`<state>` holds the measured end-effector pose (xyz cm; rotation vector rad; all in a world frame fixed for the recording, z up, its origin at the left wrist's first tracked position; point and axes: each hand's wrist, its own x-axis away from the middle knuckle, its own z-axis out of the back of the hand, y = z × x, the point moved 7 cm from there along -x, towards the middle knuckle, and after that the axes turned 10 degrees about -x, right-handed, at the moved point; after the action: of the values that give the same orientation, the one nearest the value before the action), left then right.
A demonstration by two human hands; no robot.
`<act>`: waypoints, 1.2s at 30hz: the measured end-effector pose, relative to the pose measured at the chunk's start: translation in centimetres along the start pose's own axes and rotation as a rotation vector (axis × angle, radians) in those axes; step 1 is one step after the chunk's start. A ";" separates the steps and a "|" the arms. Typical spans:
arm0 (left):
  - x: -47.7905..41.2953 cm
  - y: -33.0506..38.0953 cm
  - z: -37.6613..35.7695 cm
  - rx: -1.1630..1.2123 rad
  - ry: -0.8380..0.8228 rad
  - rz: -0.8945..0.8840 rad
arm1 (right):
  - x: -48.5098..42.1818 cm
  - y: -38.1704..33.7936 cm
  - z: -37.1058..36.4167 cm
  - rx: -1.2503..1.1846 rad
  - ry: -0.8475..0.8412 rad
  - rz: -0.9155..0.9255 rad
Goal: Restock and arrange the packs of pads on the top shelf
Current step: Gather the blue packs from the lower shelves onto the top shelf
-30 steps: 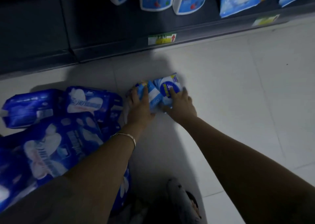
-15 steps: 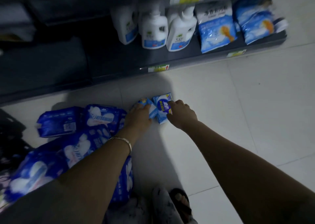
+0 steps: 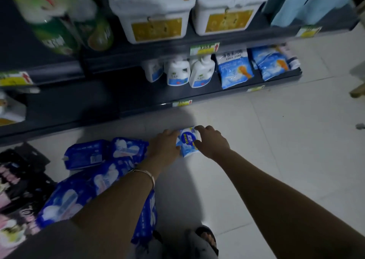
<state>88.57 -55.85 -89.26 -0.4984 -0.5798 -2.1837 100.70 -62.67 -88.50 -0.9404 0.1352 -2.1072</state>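
Two white tubs; three white pump bottles; two light-blue bags; one small light-blue pack between two hands, the left hand and the right hand; at least four dark-blue packs of pads; green bottles too blurred to count; one bracelet.

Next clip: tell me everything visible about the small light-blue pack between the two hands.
The small pack looks like a soft, glossy plastic wrapper, light blue and white, with a dark blue round patch bearing yellow print. It sits tilted, low over the tiled floor; whether it rests there is unclear. The left hand lies against its left side, and the right hand curls over its top and right edges.
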 end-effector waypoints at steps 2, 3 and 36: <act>-1.7 -0.8 -2.9 -0.019 0.007 0.002 | -1.9 1.6 -2.9 0.006 -0.009 -0.003; -2.7 -1.3 -4.3 -0.026 0.018 0.009 | -2.9 2.4 -4.2 0.007 -0.011 -0.007; -6.6 0.5 -3.0 -0.085 0.109 0.065 | -5.7 4.9 -1.5 -0.015 0.111 0.005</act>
<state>92.48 -53.86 -95.09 -0.4342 -0.4082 -2.1645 105.07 -62.18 -94.73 -0.8309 0.2107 -2.1566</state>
